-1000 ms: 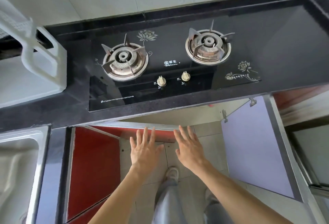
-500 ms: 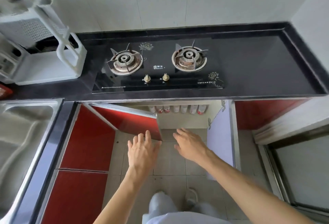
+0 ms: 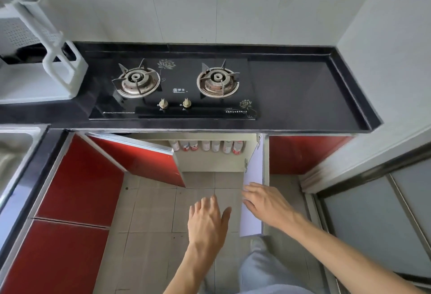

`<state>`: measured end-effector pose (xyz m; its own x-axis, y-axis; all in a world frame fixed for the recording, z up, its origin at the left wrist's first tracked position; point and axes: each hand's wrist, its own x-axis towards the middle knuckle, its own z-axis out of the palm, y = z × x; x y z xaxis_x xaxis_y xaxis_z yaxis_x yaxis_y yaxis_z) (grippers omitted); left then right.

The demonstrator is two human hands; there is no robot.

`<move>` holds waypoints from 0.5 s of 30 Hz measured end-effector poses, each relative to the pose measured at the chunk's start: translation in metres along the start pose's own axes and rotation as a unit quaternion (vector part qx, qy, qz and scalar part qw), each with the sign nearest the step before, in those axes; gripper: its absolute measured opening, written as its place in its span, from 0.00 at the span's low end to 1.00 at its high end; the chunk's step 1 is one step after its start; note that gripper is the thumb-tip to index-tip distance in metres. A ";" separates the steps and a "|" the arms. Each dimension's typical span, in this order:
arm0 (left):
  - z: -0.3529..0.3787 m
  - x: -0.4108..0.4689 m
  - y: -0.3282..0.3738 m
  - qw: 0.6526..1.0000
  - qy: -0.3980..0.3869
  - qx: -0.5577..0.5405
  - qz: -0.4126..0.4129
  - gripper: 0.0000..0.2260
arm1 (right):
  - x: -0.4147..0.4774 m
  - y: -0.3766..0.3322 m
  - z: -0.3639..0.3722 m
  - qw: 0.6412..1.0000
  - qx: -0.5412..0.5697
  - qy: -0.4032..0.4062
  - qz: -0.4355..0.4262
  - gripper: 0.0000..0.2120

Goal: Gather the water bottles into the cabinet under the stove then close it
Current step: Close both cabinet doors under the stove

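Under the glossy black glass stove (image 3: 172,88), water bottles (image 3: 206,146) stand in a row deep in the open cabinet (image 3: 210,164), their tops hidden by the worktop (image 3: 303,93) edge. Spread flat, the left hand (image 3: 206,221) hovers empty; the right hand (image 3: 268,202) lays straight fingers on the pale right door (image 3: 253,177).

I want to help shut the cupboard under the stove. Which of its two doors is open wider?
The right door, sticking straight out, pale inside showing, beside the right hand. The left door is only partly open, its red front showing.
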<state>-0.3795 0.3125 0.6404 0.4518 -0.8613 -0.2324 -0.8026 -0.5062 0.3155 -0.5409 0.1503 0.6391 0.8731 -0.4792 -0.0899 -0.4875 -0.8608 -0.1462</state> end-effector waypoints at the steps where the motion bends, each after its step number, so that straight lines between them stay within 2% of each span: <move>1: 0.004 0.000 0.011 1.000 -0.006 -0.002 -0.016 0.24 | -0.002 0.012 0.005 1.000 -0.005 -0.001 -0.017 0.14; 5: 0.029 0.009 0.056 0.997 -0.005 0.025 -0.068 0.25 | -0.001 0.072 0.023 0.995 -0.007 -0.010 -0.103 0.13; 9: 0.061 0.024 0.113 0.988 -0.003 -0.002 -0.151 0.24 | 0.012 0.132 0.033 0.983 -0.004 -0.019 -0.184 0.09; 15: 0.106 0.031 0.185 0.966 0.000 -0.039 -0.257 0.22 | 0.018 0.199 0.040 0.958 -0.037 -0.125 -0.256 0.23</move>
<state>-0.5555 0.1971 0.5940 0.7822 -0.4958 -0.3773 -0.4411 -0.8683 0.2267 -0.6223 -0.0228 0.5689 0.9638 0.0566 -0.2604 0.0136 -0.9864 -0.1639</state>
